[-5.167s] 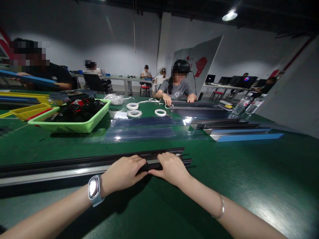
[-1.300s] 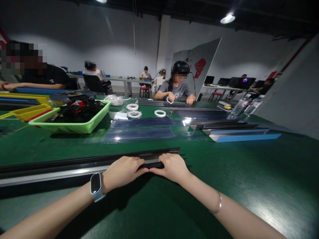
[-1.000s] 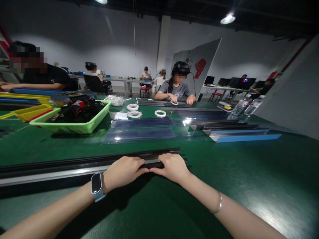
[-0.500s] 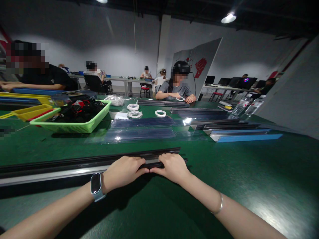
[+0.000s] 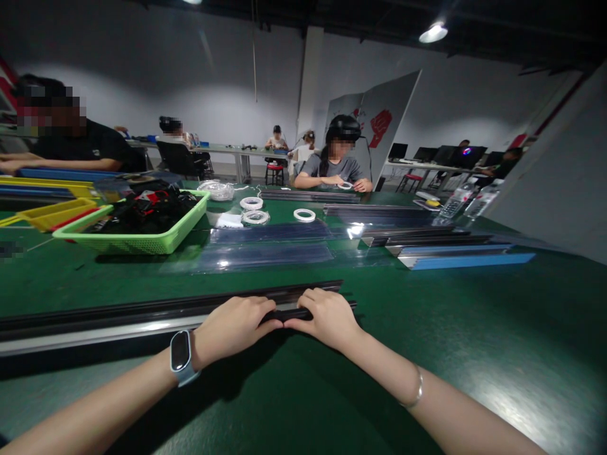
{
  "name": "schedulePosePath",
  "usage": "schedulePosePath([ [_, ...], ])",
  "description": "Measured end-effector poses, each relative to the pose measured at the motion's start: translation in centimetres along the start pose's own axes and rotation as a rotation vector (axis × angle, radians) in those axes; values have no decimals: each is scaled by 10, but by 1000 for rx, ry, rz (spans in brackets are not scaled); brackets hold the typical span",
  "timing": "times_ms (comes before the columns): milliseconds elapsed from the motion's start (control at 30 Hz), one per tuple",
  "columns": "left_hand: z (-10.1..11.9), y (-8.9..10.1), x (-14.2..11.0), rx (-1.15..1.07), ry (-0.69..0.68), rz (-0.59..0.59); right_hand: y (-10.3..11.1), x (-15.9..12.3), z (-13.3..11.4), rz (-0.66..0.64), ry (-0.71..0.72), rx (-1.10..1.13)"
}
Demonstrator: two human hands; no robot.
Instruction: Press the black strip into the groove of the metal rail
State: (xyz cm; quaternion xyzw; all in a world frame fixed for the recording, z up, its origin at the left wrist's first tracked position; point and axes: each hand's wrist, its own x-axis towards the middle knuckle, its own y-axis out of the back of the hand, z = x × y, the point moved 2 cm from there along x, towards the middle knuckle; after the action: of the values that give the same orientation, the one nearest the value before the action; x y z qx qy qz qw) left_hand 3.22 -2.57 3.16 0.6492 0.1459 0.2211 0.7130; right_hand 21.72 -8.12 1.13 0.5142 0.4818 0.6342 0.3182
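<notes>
A long black and silver profile strip (image 5: 156,327) lies across the green table (image 5: 427,354), running from the left edge to just past my hands. Near its right end my left hand (image 5: 239,323) is closed on the front edge, thumb along the near side and fingers over the top. My right hand (image 5: 327,319) grips the same edge just to the right, also with fingers over the top. Both thumb tips meet or nearly meet. The fingertips are partly hidden behind the strip's edge.
Beyond the strip lie clear plastic sheets (image 5: 265,256), white tape rolls (image 5: 304,215) and a green basket (image 5: 137,243) of dark parts. Blue and black profiles (image 5: 467,261) and water bottles (image 5: 458,199) are at right. A co-worker (image 5: 336,167) sits opposite, another (image 5: 85,148) at left.
My hands keep their grip on the profile strip at nearly the same spot. The view has shifted very slightly.
</notes>
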Motion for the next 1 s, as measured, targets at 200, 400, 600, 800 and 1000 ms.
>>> schedulePosePath([
  [200, 2, 2, 0, -21, -37, 45, -2, 0, 1, -3, -14, 7],
  [400, 3, 3, 0, -28, -63, 27, -4, -1, 1, 33, 2, 17],
  [600, 2, 1, 0, 7, -47, -5, -3, -1, 1, -1, -18, 14],
  [800, 3, 2, 1, -9, -43, -16, -1, 1, 0, -49, -37, 13],
  [1000, 2, 0, 0, 2, -48, -17, 0, 2, 0, -62, -39, 9],
])
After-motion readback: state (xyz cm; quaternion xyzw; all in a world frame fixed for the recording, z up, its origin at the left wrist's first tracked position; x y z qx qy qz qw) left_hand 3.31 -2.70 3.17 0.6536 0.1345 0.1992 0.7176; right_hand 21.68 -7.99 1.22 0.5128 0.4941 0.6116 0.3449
